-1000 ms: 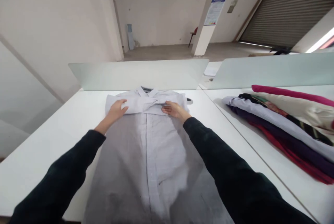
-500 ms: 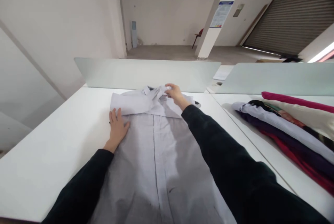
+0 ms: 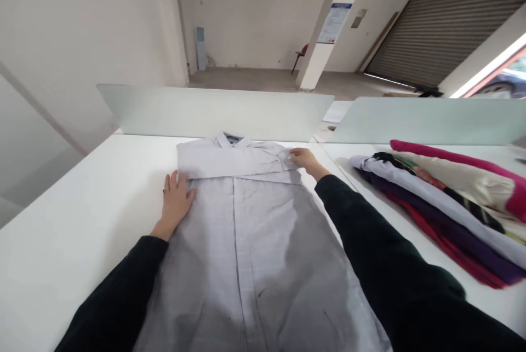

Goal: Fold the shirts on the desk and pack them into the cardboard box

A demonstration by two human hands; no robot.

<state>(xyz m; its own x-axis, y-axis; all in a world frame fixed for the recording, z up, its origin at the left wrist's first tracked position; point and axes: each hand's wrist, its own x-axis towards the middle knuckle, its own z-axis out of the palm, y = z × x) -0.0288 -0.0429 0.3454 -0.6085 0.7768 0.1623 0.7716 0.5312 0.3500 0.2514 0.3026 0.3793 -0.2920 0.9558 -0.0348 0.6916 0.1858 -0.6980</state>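
Note:
A light grey button-up shirt (image 3: 271,231) lies front up on the white table, its collar at the far end. Both sleeves (image 3: 230,163) are laid across the chest in a band, one over the other. My left hand (image 3: 176,198) rests with fingers spread at the shirt's left edge, fingertips touching the folded sleeve there. A ring is on one finger. At the right end of the band, my right hand (image 3: 304,159) pinches the end of the upper sleeve by the shoulder. Its fingertips are partly hidden by the cloth.
A pile of folded clothes (image 3: 444,215) in white, purple, red, cream and pink lies on the right part of the table (image 3: 94,198). Frosted divider panels (image 3: 222,114) stand along the far edge. Beyond are a pillar (image 3: 326,40), a water dispenser and a roller shutter.
My right hand has moved right, drawing the sleeve out flat across the chest, so the collar now shows fully. My left hand stays at the left edge. The view has shifted slightly right.

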